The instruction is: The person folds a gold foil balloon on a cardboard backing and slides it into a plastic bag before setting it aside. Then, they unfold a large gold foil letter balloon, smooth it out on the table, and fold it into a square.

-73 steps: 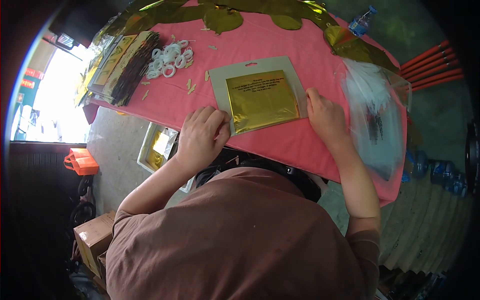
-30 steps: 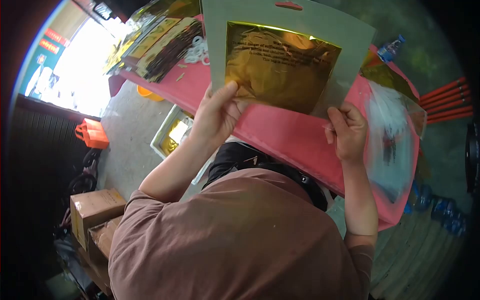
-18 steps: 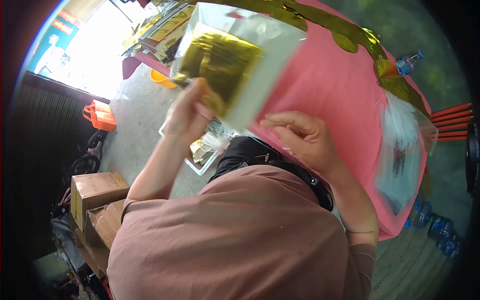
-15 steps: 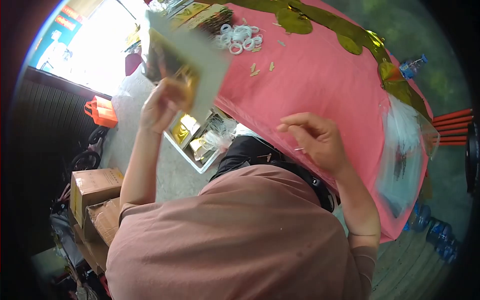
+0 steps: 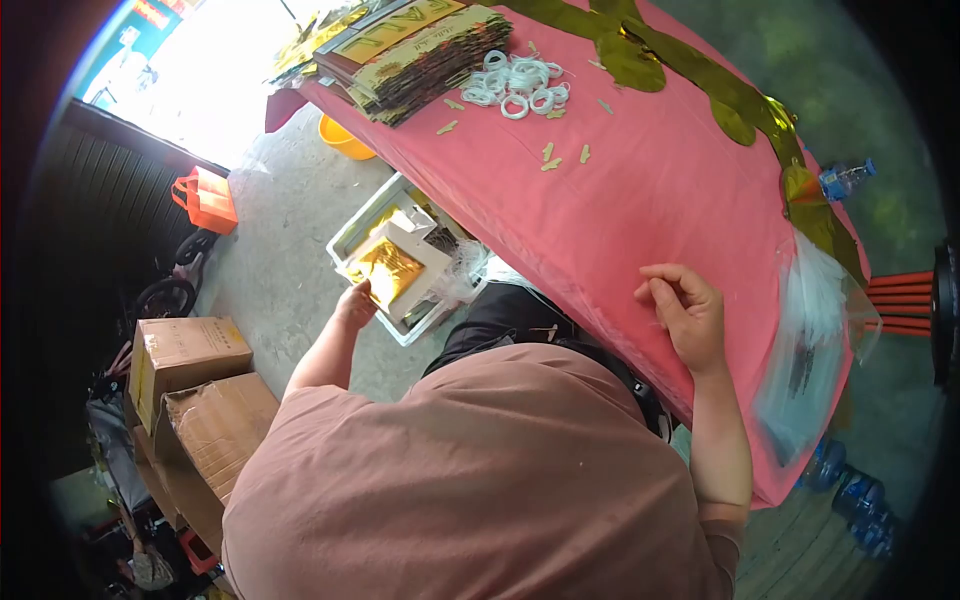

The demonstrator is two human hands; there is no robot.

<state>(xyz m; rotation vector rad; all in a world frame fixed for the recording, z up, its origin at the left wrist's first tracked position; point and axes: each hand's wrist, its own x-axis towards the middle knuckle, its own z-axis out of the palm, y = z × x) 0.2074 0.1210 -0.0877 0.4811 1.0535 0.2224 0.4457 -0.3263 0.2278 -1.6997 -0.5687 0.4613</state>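
At the lower left, my left hand (image 5: 355,303) grips the edge of a flat card with gold foil and white areas (image 5: 388,267). It holds the card over a white box (image 5: 342,252) on the floor. Similar gold pieces and a tangle of clear strands (image 5: 466,272) lie in that box. My right hand (image 5: 688,315) hovers over the pink-covered table (image 5: 600,215) near its front edge. Its fingers are curled and pinched together, and whatever may be between them is too small to make out.
A stack of printed cards (image 5: 420,55), coiled white rings (image 5: 515,80) and small tan pieces (image 5: 550,158) sit on the table. Gold foil (image 5: 640,60) runs along its far edge, a clear plastic bag (image 5: 800,350) at right. Cardboard boxes (image 5: 195,350) stand at lower left.
My left hand has lowered the card from beside the table down to the white box. My right hand has shifted right and slightly down, its fingers more curled. The view has tilted a little.
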